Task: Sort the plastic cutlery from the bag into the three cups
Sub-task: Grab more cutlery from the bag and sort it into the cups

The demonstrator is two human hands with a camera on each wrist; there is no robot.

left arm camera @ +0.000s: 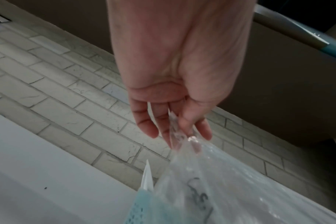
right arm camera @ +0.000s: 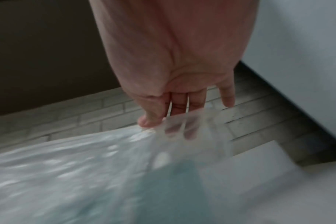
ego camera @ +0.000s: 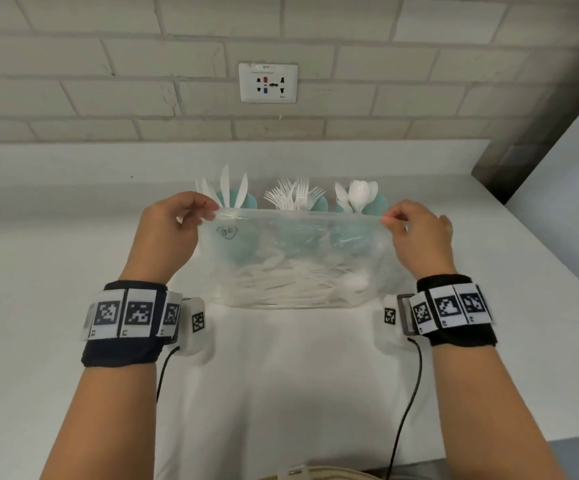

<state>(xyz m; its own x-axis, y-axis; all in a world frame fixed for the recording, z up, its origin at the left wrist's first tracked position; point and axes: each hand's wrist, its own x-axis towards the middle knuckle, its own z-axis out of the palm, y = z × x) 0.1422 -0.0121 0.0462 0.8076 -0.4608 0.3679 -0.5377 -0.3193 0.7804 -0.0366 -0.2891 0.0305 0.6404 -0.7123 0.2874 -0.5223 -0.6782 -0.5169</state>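
The left hand (ego camera: 168, 230) pinches the top left corner of the clear plastic zip bag (ego camera: 295, 261), thumb and fingers closed on the rim; the left wrist view shows the film caught between the thumb and the fingertips (left arm camera: 190, 133); the right hand (ego camera: 419, 233) pinches the top right corner in the same way, and the right wrist view, blurred, shows its thumb on the near face of the film with fingers behind it and the little finger held clear; between the two hands the bag's upper edge is drawn taut and level, above the white countertop (ego camera: 56, 254), while its lower edge rests on or just over that surface, I cannot tell which; a heap of white plastic cutlery (ego camera: 291, 289) lies in the bottom of the bag, and a small handwritten mark (ego camera: 227, 232) sits near its top left corner; behind the bag, seen partly through it, stand three pale teal cups in a row near the grey brick wall (ego camera: 108, 98); the left cup (ego camera: 248, 202) holds white plastic knives (ego camera: 225, 183), the middle cup (ego camera: 319, 204) white plastic forks (ego camera: 293, 195), the right cup (ego camera: 374, 204) white plastic spoons (ego camera: 359, 194); a white wall socket (ego camera: 268, 83) is set in the bricks above the cups; each wrist wears a dark band with black and white square markers.
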